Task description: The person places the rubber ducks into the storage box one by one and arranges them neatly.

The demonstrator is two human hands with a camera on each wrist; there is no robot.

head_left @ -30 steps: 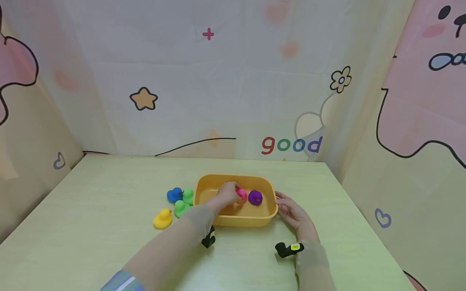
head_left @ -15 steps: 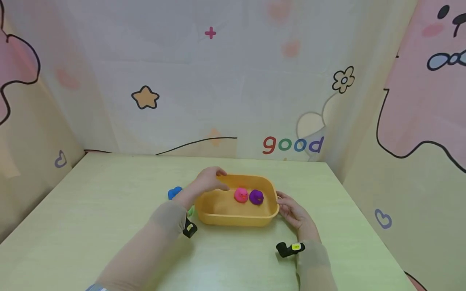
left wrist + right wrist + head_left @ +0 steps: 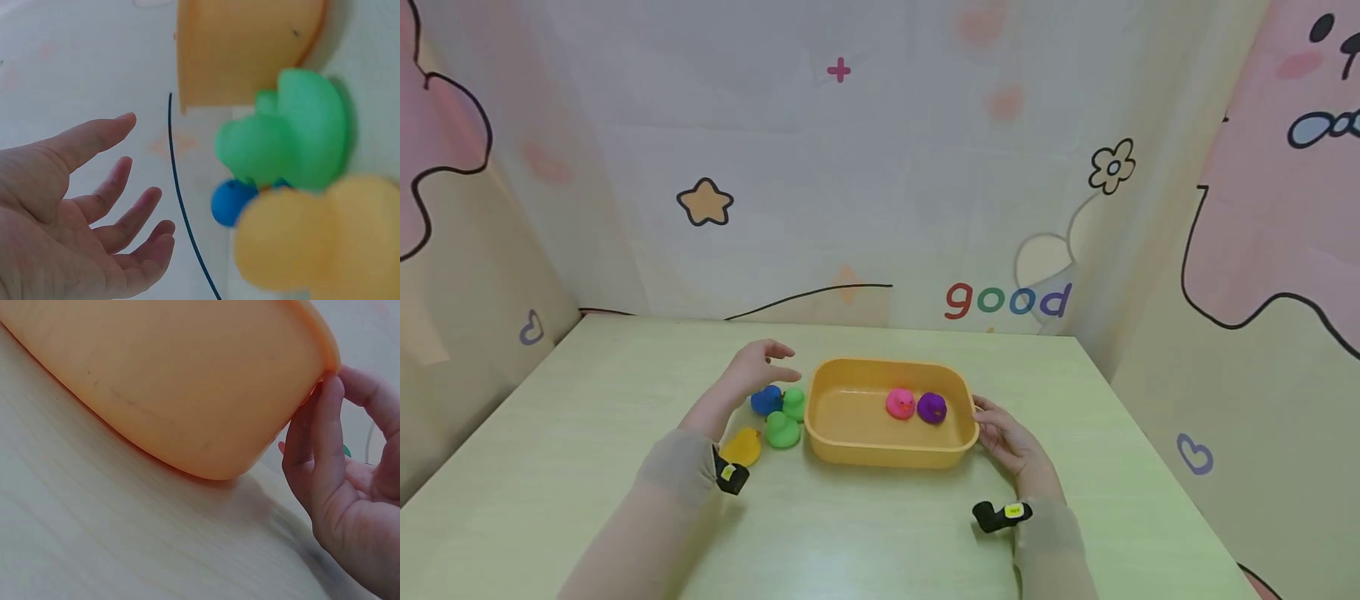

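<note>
In the head view my left hand (image 3: 752, 367) is over the left of the table, above a blue rubber duck (image 3: 767, 401). The left wrist view shows its fingers (image 3: 134, 215) spread and loosely bent, with nothing held. Beside the blue duck are two green ducks (image 3: 783, 430) and a yellow duck (image 3: 743, 447), partly covered by the wrist. An orange-yellow plastic bin (image 3: 880, 456) stands to their right. Inside it sit a pink duck (image 3: 901, 404) and a purple duck (image 3: 932, 408). My right hand (image 3: 1011, 442) touches the bin's right end at the rim, its fingertips on the outer side.
The pale wooden table (image 3: 865, 533) runs back to a printed cloth wall (image 3: 775, 250), with more printed cloth on both sides. A small black camera sits on the left wrist (image 3: 731, 473) and another on the right wrist (image 3: 1000, 517).
My left hand has let go of the pink duck inside the bin and moved out leftward to the loose ducks. The right hand has stayed at the bin's right end.
</note>
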